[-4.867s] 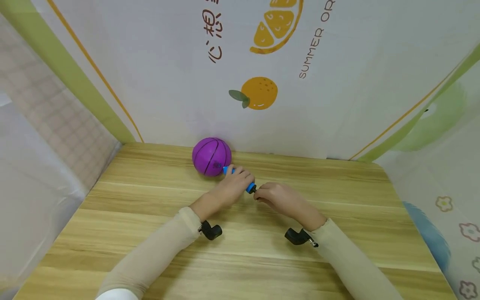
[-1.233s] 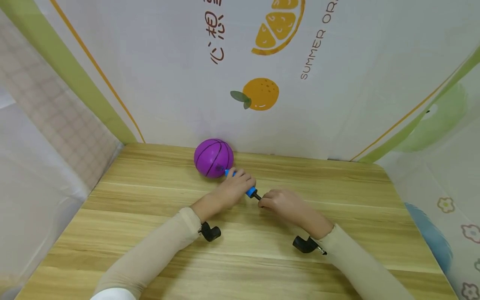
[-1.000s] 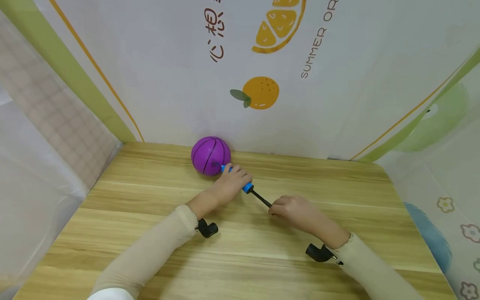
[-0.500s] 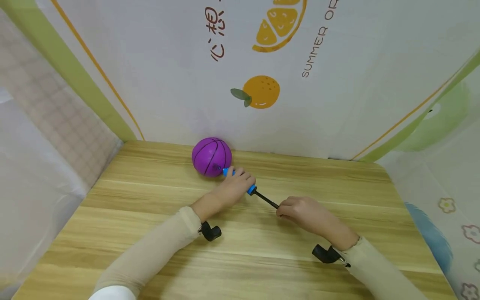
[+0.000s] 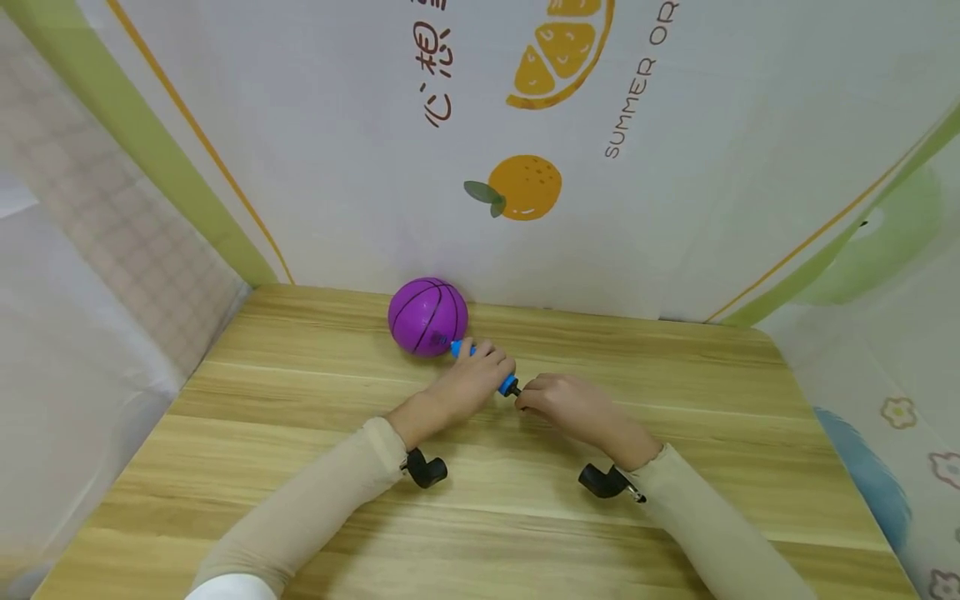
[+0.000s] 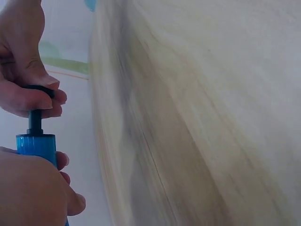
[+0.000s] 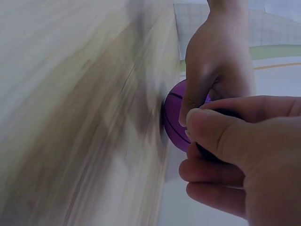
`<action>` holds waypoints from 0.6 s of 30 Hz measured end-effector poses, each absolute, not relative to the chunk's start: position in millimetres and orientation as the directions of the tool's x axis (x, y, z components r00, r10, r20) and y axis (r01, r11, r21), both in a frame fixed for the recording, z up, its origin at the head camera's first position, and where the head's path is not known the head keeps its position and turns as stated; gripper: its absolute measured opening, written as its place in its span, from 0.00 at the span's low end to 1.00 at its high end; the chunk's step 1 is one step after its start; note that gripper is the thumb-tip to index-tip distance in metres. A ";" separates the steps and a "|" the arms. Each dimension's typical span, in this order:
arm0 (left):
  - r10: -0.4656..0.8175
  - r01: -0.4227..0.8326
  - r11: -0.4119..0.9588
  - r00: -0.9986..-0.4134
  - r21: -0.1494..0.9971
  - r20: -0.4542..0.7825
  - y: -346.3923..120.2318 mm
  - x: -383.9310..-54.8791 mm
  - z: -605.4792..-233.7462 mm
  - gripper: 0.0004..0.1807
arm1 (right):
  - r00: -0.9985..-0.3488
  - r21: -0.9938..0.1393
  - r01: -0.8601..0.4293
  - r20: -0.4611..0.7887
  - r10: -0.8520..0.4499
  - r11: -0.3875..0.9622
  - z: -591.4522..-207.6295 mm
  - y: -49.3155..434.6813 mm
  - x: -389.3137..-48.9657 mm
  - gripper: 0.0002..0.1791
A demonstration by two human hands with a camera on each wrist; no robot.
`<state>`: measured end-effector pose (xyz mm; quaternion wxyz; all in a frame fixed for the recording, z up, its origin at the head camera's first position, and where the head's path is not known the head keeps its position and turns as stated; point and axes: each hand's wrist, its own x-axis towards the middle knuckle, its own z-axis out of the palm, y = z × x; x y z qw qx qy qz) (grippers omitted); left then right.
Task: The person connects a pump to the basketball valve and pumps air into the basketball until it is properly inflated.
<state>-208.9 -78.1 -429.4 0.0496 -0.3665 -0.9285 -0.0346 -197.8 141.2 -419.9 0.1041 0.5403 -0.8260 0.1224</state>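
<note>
A purple ball with black basketball lines point(image 5: 422, 312) sits on the wooden table point(image 5: 480, 533) against the back wall. My left hand point(image 5: 467, 382) grips the blue barrel of a hand pump point(image 5: 507, 385), whose tip meets the lower right of the ball. Thumb and fingers of my right hand point(image 5: 573, 407) pinch the black handle point(image 6: 40, 88) at the pump's other end. Just a short stretch of black rod point(image 6: 35, 121) shows between handle and barrel. In the right wrist view, my hands cover the barrel and part of the ball.
Behind the table hangs a white cloth with orange prints point(image 5: 525, 187), close to the ball. More cloth hangs at both sides. A black camera mount point(image 5: 426, 469) is on the left wrist and another mount point(image 5: 603, 482) on the right.
My right hand drew the rod far out of the barrel, then pushed it back in toward the left hand. My left hand keeps its grip, and the ball stays nearly in place.
</note>
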 end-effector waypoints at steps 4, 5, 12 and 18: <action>0.673 0.680 0.732 -0.732 0.047 0.106 -80.8 -209.4 -427.5 0.12 | -0.389 -0.076 -0.919 0.321 -0.864 0.386 -421.8 138.0 -200.4 0.04; 0.672 0.678 0.733 -0.734 0.057 0.102 -81.5 -209.7 -426.6 0.13 | -0.384 -0.067 -0.921 0.326 -0.864 0.384 -422.1 138.2 -200.6 0.05; 0.686 0.693 0.714 -0.721 0.103 0.096 -85.3 -213.2 -425.0 0.14 | -0.348 -0.019 -0.932 0.337 -0.875 0.363 -419.4 151.2 -193.1 0.06; 0.677 0.689 0.717 -0.725 0.107 0.129 -89.9 -217.2 -428.4 0.16 | -0.322 -0.005 -0.940 0.343 -0.883 0.341 -414.7 174.3 -179.9 0.10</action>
